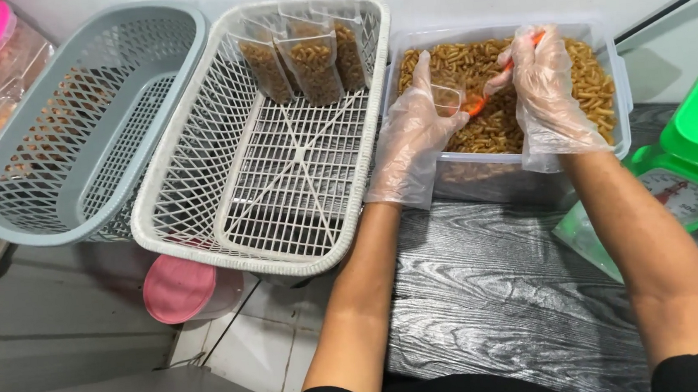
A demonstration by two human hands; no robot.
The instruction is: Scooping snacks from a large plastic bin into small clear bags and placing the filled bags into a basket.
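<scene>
Over snack tub [613, 76], right hand [544, 89] gripping orange scoop [479, 103], left hand [415, 137] holding clear pouch [447, 97]

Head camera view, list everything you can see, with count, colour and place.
Snack tub: one, clear, top right, full of golden sticks.
White basket: one, centre.
Filled pouches: about three, clear, standing at the white basket's far end.
Grey basket: one, left.
Pink lid: one, below the baskets.
Scale: one, green, right edge.
Orange scoop: one, over the tub.
Small clear pouch: one, over the tub.
Left hand: gloved, holding the small clear pouch.
Right hand: gloved, holding the orange scoop.
</scene>
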